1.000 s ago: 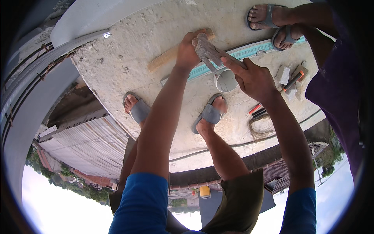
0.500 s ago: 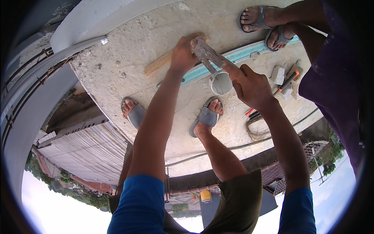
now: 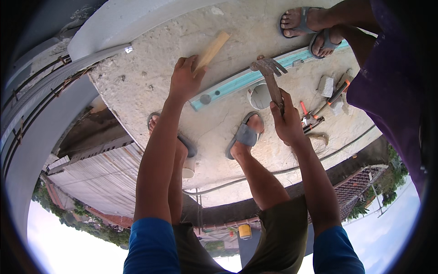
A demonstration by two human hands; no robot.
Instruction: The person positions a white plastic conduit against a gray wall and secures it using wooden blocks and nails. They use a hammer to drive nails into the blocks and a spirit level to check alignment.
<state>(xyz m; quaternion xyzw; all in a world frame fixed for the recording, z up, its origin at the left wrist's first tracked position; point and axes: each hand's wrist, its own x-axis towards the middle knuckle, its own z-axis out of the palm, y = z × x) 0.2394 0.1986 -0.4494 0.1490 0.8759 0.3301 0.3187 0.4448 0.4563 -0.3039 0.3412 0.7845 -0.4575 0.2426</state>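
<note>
My left hand (image 3: 185, 77) is closed around the near end of a short flat strip of light wood (image 3: 213, 51). The strip's free end points away and to the right. In my right hand (image 3: 288, 122) is a worn claw hammer (image 3: 273, 86), gripped by its handle with the head up and away from me. That head hangs over a long turquoise spirit level (image 3: 226, 87) and close to a white round hollow piece (image 3: 261, 97), which the handle partly covers.
Another person's sandalled feet (image 3: 299, 23) stand at the far right. Pliers (image 3: 306, 119), an orange-and-black-handled tool (image 3: 337, 95) and broken chunks (image 3: 325, 86) lie on the right. The concrete slab (image 3: 137, 105) ends at a drop on the left and near sides.
My left hand has moved left and toward me with the wood strip, which now tilts more steeply. The hammer has come away from the strip, toward me and right. My left foot has shifted.
</note>
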